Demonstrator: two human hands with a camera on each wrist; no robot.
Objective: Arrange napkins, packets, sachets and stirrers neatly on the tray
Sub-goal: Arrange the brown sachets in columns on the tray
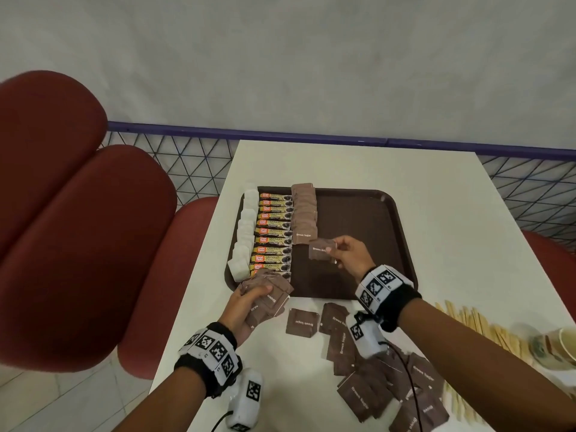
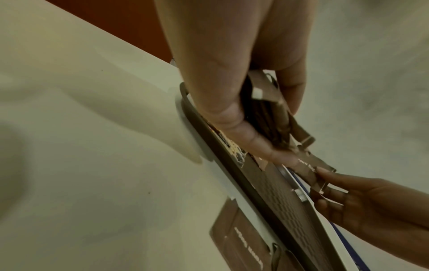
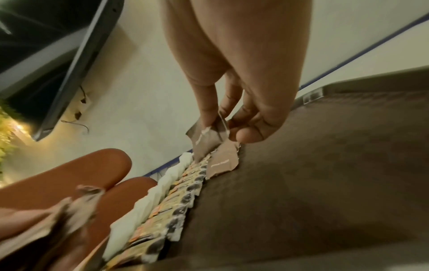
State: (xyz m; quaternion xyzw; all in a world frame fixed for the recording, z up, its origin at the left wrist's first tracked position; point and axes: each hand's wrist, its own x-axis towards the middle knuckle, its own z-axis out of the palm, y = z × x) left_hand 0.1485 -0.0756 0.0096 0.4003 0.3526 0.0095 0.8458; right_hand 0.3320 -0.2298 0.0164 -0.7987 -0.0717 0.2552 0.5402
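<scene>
While the tray (image 1: 367,213) lay on the white table (image 1: 436,213), the right hand (image 1: 350,252) pinched one brown sugar sachet (image 1: 321,249) between thumb and fingertips, just above the tray and just beside the near end of the sachet row (image 1: 304,213). In the right wrist view the pinched sachet hung over that row's near end, not yet laid flat. The left hand (image 1: 246,307) gripped a fanned stack (image 1: 268,294) of sachets, fingers curled round it, over the tray's near left corner. Along the tray's left edge stood a column of white napkins (image 1: 244,235); next to it, toward the middle of the tray, lay a column of yellow coffee packets (image 1: 274,232), then the sachet row. The right half of the tray was bare brown surface. Loose sachets (image 1: 367,378) lay scattered on the table near the tray's front edge and to the right of it. Wooden stirrers (image 1: 477,322) lay on the table right of the tray's near corner, beside a blurred paper cup (image 1: 567,341). Red seats (image 1: 78,244) stood left of the tray.
</scene>
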